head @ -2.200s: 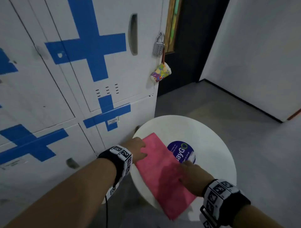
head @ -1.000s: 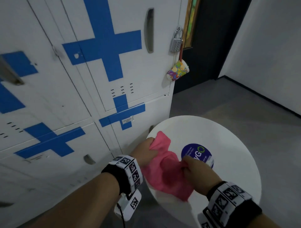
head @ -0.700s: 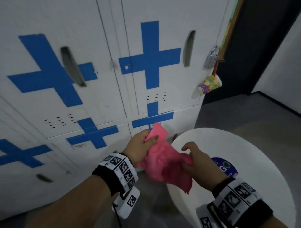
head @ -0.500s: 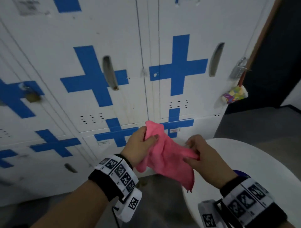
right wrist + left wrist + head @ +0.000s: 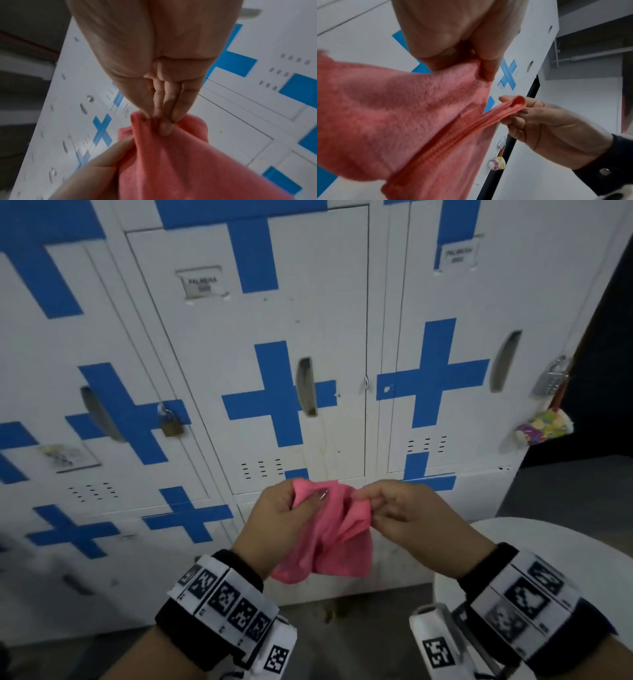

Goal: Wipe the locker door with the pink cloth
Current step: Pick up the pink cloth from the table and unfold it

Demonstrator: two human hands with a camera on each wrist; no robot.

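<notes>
The pink cloth (image 5: 329,535) hangs bunched between both hands in front of the lockers. My left hand (image 5: 284,518) grips its left top corner with thumb over the fabric; the cloth (image 5: 399,115) fills the left wrist view. My right hand (image 5: 394,508) pinches a folded edge of it, and the right wrist view shows fingertips (image 5: 164,125) closed on the cloth (image 5: 180,162). The white locker door (image 5: 274,364) with a blue cross and a recessed handle (image 5: 306,386) stands straight ahead, a short way beyond the cloth.
A brass padlock (image 5: 170,424) hangs on the left door. A silver padlock (image 5: 549,380) with a colourful pouch (image 5: 543,431) hangs at the bank's right edge. The round white table (image 5: 548,539) is at the right, grey floor (image 5: 342,621) below.
Both hands lifted the cloth off the round table and brought it up in front of the lockers. The view swung left and up to face the doors, leaving the table at the right edge.
</notes>
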